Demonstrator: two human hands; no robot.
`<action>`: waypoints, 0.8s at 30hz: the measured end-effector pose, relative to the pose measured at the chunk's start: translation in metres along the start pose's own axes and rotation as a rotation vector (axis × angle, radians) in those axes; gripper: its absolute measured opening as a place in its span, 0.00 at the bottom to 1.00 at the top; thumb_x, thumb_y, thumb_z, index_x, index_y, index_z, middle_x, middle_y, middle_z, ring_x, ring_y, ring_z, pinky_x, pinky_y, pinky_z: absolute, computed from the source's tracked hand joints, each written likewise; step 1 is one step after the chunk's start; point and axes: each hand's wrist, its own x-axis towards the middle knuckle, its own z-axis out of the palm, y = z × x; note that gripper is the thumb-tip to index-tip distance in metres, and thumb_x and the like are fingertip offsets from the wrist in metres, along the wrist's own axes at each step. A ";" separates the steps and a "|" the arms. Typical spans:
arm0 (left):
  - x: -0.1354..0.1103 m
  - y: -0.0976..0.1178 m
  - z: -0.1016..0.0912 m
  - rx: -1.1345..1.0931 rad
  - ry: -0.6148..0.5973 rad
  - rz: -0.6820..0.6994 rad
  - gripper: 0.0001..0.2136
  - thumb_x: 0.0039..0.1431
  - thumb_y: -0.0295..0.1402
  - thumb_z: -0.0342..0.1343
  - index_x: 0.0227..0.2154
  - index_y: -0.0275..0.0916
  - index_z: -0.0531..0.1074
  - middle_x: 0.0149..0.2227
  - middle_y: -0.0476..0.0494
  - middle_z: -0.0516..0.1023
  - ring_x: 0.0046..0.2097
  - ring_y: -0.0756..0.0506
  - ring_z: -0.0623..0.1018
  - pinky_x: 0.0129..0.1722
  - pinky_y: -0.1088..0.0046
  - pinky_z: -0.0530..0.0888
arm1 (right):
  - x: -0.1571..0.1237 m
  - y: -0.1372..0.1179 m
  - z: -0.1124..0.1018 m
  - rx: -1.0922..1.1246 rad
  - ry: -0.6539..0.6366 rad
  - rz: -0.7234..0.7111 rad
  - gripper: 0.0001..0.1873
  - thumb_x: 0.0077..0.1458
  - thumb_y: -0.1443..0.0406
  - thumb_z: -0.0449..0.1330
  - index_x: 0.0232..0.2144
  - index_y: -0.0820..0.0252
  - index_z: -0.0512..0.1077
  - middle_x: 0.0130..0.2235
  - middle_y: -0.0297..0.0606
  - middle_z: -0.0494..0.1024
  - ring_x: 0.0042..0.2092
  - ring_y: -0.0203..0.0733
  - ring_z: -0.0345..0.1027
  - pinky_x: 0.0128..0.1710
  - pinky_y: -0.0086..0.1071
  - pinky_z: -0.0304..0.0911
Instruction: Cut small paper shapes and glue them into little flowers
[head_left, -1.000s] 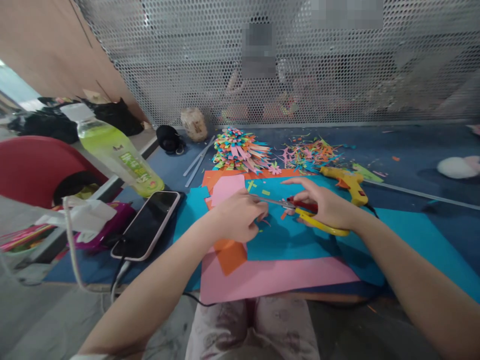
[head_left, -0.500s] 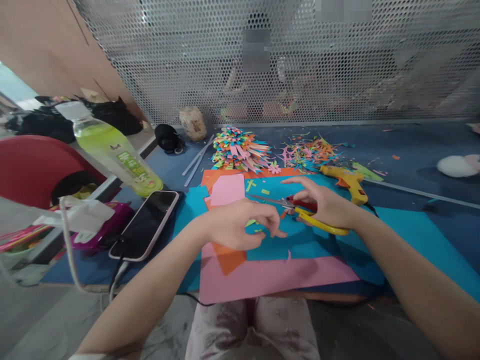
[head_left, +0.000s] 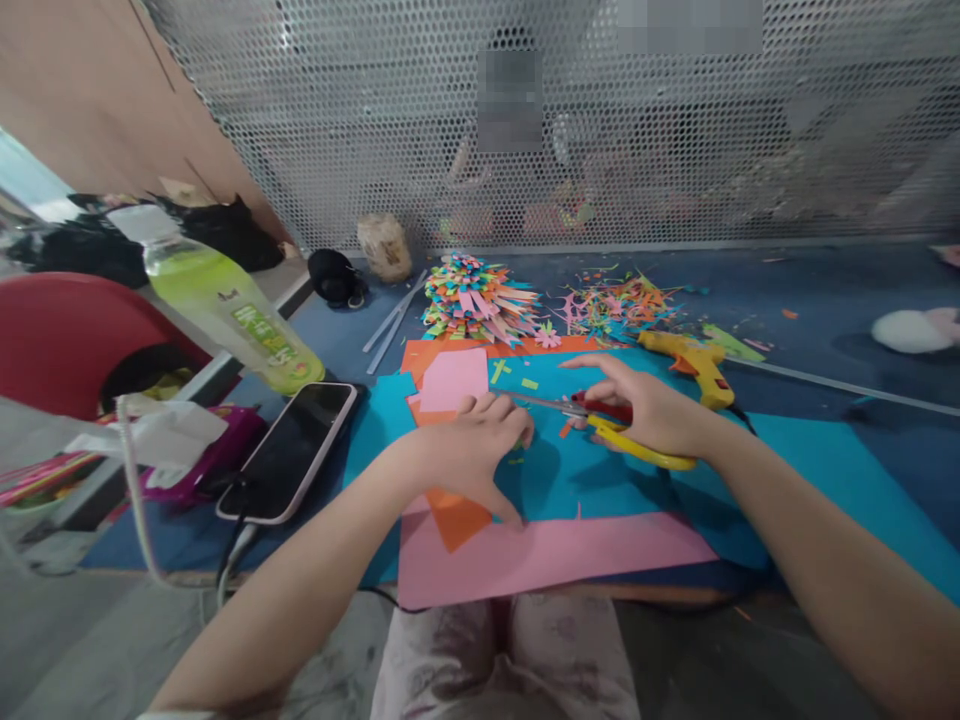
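Scissors point(head_left: 649, 452) stay clamped in right grip point(head_left: 654, 405) while left grip point(head_left: 471, 452), spread apart, has shifted leftward

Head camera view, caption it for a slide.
Right hand holding yellow-handled scissors, left hand spread over coloured sheets, with paper strips heaped behind.

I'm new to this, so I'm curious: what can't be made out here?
In the head view:
Left hand: what lies beneath, covered by palm and fingers.
Scissors: part of the handles, behind the right hand.
Bottle: label's fine print, too small.
White-and-pink item: cut off by the right edge.
Perforated panel: faint shapes, broken up by its holes.
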 end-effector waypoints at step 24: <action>0.009 0.058 0.054 0.200 0.203 0.172 0.44 0.51 0.58 0.42 0.60 0.25 0.48 0.61 0.22 0.52 0.62 0.29 0.52 0.57 0.45 0.48 | 0.002 0.000 0.001 0.020 0.020 -0.012 0.37 0.46 0.63 0.61 0.57 0.52 0.52 0.41 0.39 0.78 0.46 0.46 0.71 0.45 0.39 0.66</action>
